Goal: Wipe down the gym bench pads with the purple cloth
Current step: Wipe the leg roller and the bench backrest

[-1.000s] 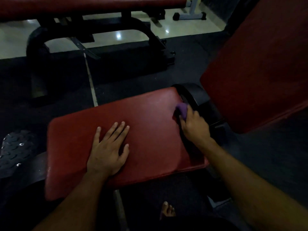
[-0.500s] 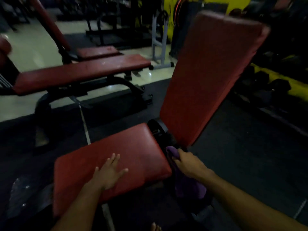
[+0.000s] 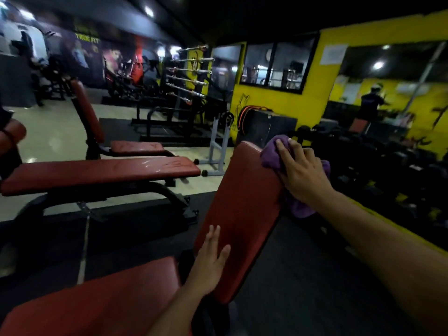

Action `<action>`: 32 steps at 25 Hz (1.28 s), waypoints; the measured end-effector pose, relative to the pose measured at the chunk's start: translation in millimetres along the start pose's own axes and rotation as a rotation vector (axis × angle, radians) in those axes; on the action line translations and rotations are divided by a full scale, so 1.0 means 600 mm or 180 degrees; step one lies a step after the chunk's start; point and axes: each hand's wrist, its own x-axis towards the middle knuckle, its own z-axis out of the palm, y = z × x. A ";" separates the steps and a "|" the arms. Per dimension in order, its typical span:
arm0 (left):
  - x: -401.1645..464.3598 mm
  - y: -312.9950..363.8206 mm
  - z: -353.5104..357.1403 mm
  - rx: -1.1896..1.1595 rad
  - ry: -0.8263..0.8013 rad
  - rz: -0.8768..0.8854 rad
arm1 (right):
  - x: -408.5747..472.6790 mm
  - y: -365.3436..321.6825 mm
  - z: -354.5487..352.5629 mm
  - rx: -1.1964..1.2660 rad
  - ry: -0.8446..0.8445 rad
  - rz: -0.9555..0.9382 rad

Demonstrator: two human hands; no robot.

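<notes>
Step in hand: wiping the raised back pad (image 3: 242, 209) of the near bench. Right hand (image 3: 303, 173) presses the purple cloth (image 3: 270, 155) onto the pad's top right corner, fingers curled over the bunched fabric; part of the cloth hangs down behind the pad's right edge. Left hand (image 3: 211, 260) lies flat against the lower part of the same pad, fingers straight and apart, holding nothing; likely bracing it.

Seat pad (image 3: 97, 304) sits near left, below the back pad.

Next move, by my reading: draw the cloth down the pad face from the top; the left hand lies in that path and would need to shift.

Surroundings: second flat bench (image 3: 101, 173) to the left, well apart; barbell rack (image 3: 191, 76) far centre; dumbbells (image 3: 378, 151), dim, far right. Nothing else obstructs the pad.
</notes>
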 end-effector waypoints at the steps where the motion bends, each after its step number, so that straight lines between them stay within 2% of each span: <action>1: 0.037 0.022 0.016 -0.0209 0.0129 0.0063 | 0.033 0.008 0.011 -0.0033 -0.0401 -0.0020; 3: 0.113 0.064 0.046 -0.0532 0.0414 0.0082 | 0.095 0.015 0.038 -0.0052 -0.1121 -0.0027; 4: 0.152 0.079 0.059 -0.0652 0.0582 0.0012 | 0.127 0.012 0.049 -0.0028 -0.1289 -0.0138; 8: 0.223 0.061 0.125 -0.0769 0.1366 0.0124 | 0.273 -0.016 0.095 0.0567 -0.1449 -0.0438; 11: 0.222 0.044 0.133 -0.0748 0.1509 0.0297 | 0.332 -0.044 0.127 0.0825 -0.1518 -0.0546; 15: 0.227 0.048 0.129 -0.0784 0.1411 0.0255 | 0.278 -0.012 0.105 0.1025 -0.1378 -0.0625; 18: 0.224 0.047 0.127 -0.0790 0.1341 0.0247 | 0.155 0.042 0.053 0.1000 -0.1289 -0.0641; 21: 0.222 0.051 0.127 -0.0771 0.1362 0.0268 | 0.056 0.068 0.024 0.1146 -0.0968 -0.0812; 24: 0.223 0.048 0.131 -0.0799 0.1421 0.0314 | 0.087 0.063 0.036 0.1078 -0.0861 -0.0738; 29: 0.233 0.044 0.137 -0.0886 0.1541 0.0307 | 0.222 0.007 0.072 0.0877 -0.1485 -0.0620; 32: 0.229 0.044 0.132 -0.0872 0.1529 0.0372 | 0.217 -0.004 0.068 0.0888 -0.1213 -0.0455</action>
